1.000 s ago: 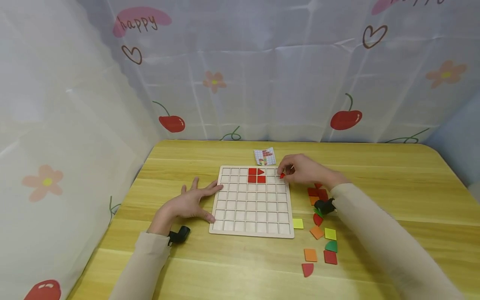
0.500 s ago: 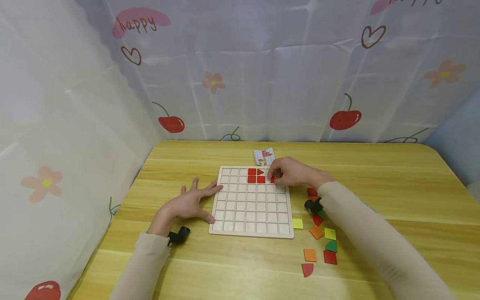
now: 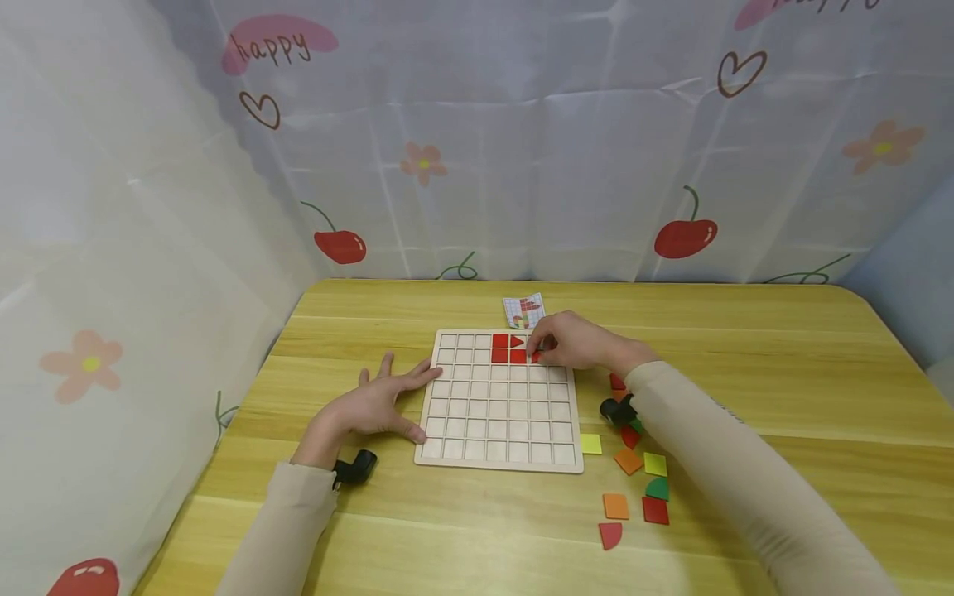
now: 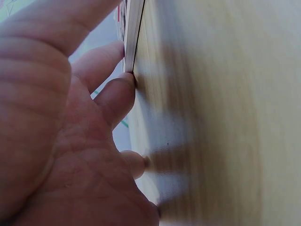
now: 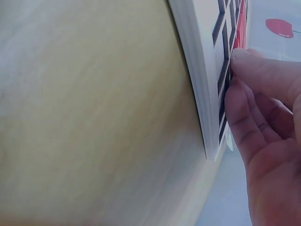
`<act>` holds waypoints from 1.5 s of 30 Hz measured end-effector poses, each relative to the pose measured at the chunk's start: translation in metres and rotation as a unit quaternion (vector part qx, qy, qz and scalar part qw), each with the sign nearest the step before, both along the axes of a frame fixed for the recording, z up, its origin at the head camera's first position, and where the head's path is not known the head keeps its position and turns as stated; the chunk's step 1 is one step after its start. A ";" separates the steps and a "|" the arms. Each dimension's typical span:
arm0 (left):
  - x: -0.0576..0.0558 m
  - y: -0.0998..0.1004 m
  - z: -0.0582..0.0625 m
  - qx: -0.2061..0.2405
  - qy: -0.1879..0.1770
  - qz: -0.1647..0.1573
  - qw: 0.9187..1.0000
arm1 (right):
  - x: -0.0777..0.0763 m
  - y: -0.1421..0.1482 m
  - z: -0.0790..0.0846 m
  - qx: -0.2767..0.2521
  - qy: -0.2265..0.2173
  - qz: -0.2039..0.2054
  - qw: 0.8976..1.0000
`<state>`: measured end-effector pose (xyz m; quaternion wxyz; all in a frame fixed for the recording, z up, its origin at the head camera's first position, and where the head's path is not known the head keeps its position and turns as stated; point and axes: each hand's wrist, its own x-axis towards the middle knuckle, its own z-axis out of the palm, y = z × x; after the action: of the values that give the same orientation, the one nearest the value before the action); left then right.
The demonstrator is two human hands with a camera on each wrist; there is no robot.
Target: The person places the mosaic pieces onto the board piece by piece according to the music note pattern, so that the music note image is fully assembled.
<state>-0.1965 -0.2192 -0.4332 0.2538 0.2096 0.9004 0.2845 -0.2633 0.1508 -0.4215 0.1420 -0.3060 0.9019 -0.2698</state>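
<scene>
A light wooden grid board lies on the table. Near its top, red square tiles and a red triangle tile fill a few cells. My right hand pinches a small red tile, apparently a triangle, at the second-row cell just right of a red square; the fingers partly hide it. In the right wrist view, thumb and fingertips of that hand are down at the board's surface. Fingers spread, my left hand touches the board's left edge, which the left wrist view also shows.
A small printed pattern card lies behind the board. Right of it are loose tiles: a yellow square, an orange square, a green quarter-circle and several others, some under the right forearm. A patterned curtain hangs behind the table.
My right hand has moved left from the board's right edge, carrying the red tile to the cell beside the red square. The left hand has stayed in place.
</scene>
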 end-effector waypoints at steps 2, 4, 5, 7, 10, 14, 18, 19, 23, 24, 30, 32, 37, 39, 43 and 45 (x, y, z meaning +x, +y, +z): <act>0.000 0.000 0.000 -0.003 0.001 0.000 1.000 | 0.000 -0.001 0.000 0.001 0.002 -0.003 1.000; 0.000 0.000 0.000 -0.004 0.002 -0.001 1.000 | 0.000 -0.001 0.000 0.002 0.002 -0.008 1.000; 0.000 0.000 -0.001 -0.005 0.002 -0.001 1.000 | 0.000 -0.001 0.001 0.001 -0.001 -0.011 1.000; 0.000 0.000 -0.001 -0.005 0.002 0.000 1.000 | 0.000 -0.002 0.002 0.001 -0.003 -0.015 1.000; -0.001 0.001 0.000 -0.003 0.001 0.001 1.000 | 0.001 -0.003 0.002 -0.003 -0.006 -0.023 1.000; -0.001 0.001 0.000 -0.003 0.000 0.000 1.000 | 0.002 -0.005 0.001 -0.011 -0.010 -0.038 0.999; 0.000 0.000 0.000 -0.004 -0.001 0.000 1.000 | 0.004 -0.006 0.001 -0.019 -0.016 -0.056 0.998; 0.000 0.000 0.001 -0.004 -0.002 0.000 1.000 | 0.004 -0.007 0.001 -0.020 -0.019 -0.060 0.998; 0.000 0.000 0.002 -0.002 -0.002 0.001 1.000 | 0.004 -0.007 0.001 -0.022 -0.018 -0.062 0.998; 0.000 0.000 0.002 -0.001 -0.002 0.001 1.000 | 0.005 -0.007 0.002 -0.022 -0.016 -0.060 0.998; 0.000 0.000 0.001 -0.001 -0.001 0.001 1.000 | 0.006 0.001 0.002 -0.022 -0.020 -0.057 0.998; 0.000 0.000 0.002 0.000 -0.001 -0.001 1.000 | 0.008 0.006 0.002 -0.019 -0.024 -0.064 0.998; -0.002 0.000 0.002 0.000 -0.005 -0.001 1.000 | 0.013 0.020 0.005 -0.009 -0.022 -0.074 0.997; -0.002 0.000 0.002 -0.001 -0.007 0.000 1.000 | 0.015 0.026 0.006 -0.003 -0.016 -0.069 0.997; 0.000 0.001 0.003 0.002 -0.009 0.001 1.000 | 0.018 0.039 0.006 0.011 -0.003 -0.056 0.998; 0.000 0.001 0.004 0.003 -0.010 0.002 1.000 | 0.019 0.046 0.006 0.014 0.002 -0.051 0.999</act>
<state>-0.1961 -0.2183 -0.4294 0.2618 0.2052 0.8973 0.2903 -0.2442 0.1966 -0.4160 0.1303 -0.2579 0.9204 -0.2632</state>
